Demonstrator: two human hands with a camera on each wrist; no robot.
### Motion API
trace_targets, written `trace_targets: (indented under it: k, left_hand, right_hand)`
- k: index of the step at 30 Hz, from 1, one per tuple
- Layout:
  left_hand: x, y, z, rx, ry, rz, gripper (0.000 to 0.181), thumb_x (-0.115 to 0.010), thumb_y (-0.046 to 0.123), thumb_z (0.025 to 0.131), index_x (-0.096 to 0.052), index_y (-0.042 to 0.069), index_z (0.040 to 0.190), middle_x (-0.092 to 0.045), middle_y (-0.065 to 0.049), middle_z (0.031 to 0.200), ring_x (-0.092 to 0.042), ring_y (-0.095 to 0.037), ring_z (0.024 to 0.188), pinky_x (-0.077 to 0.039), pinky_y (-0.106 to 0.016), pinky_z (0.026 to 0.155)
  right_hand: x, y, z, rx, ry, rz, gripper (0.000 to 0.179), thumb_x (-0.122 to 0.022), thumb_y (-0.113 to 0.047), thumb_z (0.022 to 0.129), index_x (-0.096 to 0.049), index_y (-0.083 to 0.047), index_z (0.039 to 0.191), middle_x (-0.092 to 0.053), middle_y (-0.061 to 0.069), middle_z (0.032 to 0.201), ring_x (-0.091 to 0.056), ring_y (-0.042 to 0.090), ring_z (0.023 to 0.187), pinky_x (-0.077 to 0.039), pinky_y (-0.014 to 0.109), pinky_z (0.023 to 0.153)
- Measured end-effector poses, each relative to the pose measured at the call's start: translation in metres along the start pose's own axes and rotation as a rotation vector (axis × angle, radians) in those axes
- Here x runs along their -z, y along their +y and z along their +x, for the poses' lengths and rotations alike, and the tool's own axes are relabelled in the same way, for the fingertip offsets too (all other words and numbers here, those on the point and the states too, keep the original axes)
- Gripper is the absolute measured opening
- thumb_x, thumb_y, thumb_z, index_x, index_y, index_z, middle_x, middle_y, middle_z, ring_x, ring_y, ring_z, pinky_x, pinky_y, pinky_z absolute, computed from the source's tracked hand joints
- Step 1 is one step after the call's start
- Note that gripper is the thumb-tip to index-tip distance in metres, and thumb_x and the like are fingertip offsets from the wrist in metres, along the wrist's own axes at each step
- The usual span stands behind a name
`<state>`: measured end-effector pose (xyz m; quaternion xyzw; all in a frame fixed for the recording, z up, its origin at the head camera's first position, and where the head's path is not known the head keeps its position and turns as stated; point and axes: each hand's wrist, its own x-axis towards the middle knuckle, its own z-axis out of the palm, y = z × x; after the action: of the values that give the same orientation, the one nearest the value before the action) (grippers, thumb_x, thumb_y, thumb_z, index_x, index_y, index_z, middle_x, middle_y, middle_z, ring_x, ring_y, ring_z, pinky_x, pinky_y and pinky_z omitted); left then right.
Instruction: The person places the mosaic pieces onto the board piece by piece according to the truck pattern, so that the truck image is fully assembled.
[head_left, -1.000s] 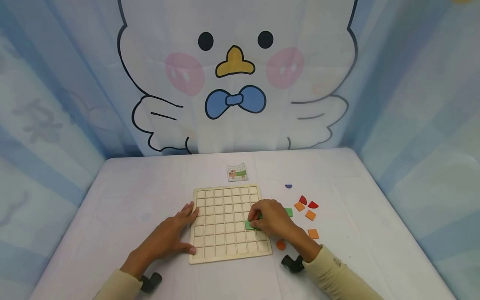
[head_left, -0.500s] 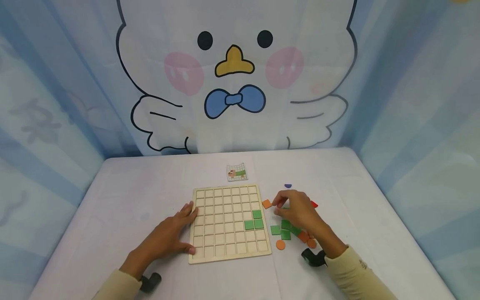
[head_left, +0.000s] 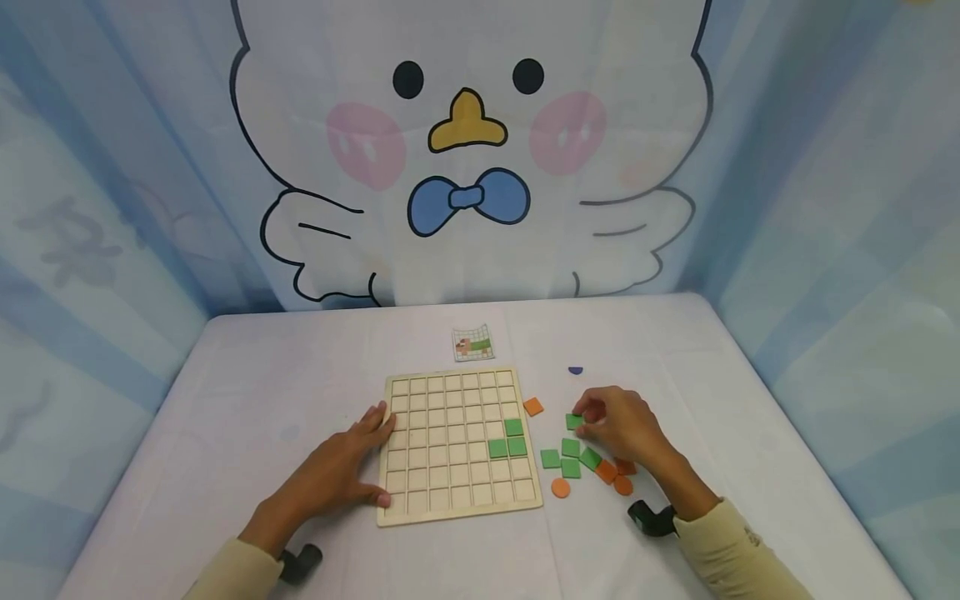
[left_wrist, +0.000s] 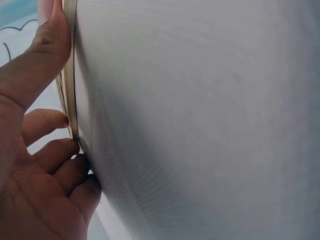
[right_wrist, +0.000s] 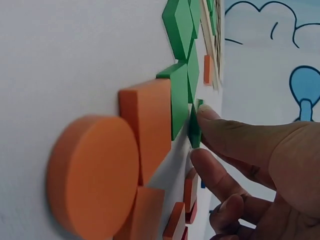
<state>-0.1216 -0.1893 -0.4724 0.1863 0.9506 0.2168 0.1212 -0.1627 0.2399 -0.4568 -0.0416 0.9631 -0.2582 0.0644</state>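
Observation:
A pale wooden grid board (head_left: pixel 442 518) lies on the table, with green square tiles (head_left: pixel 517 447) in a few of its right-hand cells. My left hand (head_left: pixel 337 467) rests along the board's left edge, its fingers fairly straight. Thumb and fingertips touch the board's rim (left_wrist: pixel 71 75) in the left wrist view. Over to the right, my right hand (head_left: pixel 622 425) pinches a green square tile (head_left: pixel 573 422) between thumb and index finger, low over the table. The right wrist view has this green tile (right_wrist: pixel 195 125) edge-on at the fingertips; its far side is hidden.
Loose green squares (head_left: pixel 571 468), orange squares (head_left: pixel 606 472) and orange discs (head_left: pixel 560 488) lie right of the board. One orange square (head_left: pixel 533 407) sits beside its right edge. Farther back are a purple half-disc (head_left: pixel 575 370) and a small pattern card (head_left: pixel 473 343).
My right hand has left the board and moved right to a loose green tile, uncovering green tiles in the cells. One orange square now lies beside the board. My left hand stays put.

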Motion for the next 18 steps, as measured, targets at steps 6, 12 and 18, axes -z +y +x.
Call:
trace_targets:
  k: [6, 12, 18]
  left_hand:
    - [0.0, 0.001, 0.001, 0.005, 0.0, 0.003, 0.122, -0.096, 0.048, 0.066, -0.037, 0.007, 0.165, -0.022, -0.017, 0.176, -0.03, -0.043, 0.161, -0.036, -0.069, 0.122]
    - [-0.001, 0.001, 0.001, 0.005, 0.002, 0.009, 0.123, -0.096, 0.048, 0.065, -0.037, 0.006, 0.164, -0.022, -0.018, 0.176, -0.031, -0.044, 0.16, -0.037, -0.069, 0.121]
    - [0.0, 0.001, 0.0, 0.008, -0.002, 0.004, 0.122, -0.096, 0.048, 0.065, -0.037, 0.006, 0.164, -0.022, -0.018, 0.176, -0.031, -0.043, 0.16, -0.037, -0.069, 0.121]
  right_hand:
    - [-0.003, -0.001, 0.003, 0.023, 0.016, 0.008, 0.021, -0.09, -0.017, 0.085, -0.077, -0.016, 0.102, -0.069, -0.001, 0.084, -0.06, 0.017, 0.082, -0.048, 0.03, 0.072]
    - [-0.007, -0.006, 0.004, 0.021, 0.008, 0.007, 0.022, -0.09, -0.015, 0.086, -0.075, -0.017, 0.101, -0.067, -0.001, 0.087, -0.059, 0.018, 0.083, -0.049, 0.031, 0.072]
    - [-0.01, -0.013, 0.006, 0.014, -0.02, 0.02, 0.023, -0.09, -0.015, 0.085, -0.07, -0.018, 0.094, -0.065, 0.0, 0.086, -0.057, 0.018, 0.082, -0.046, 0.03, 0.07]
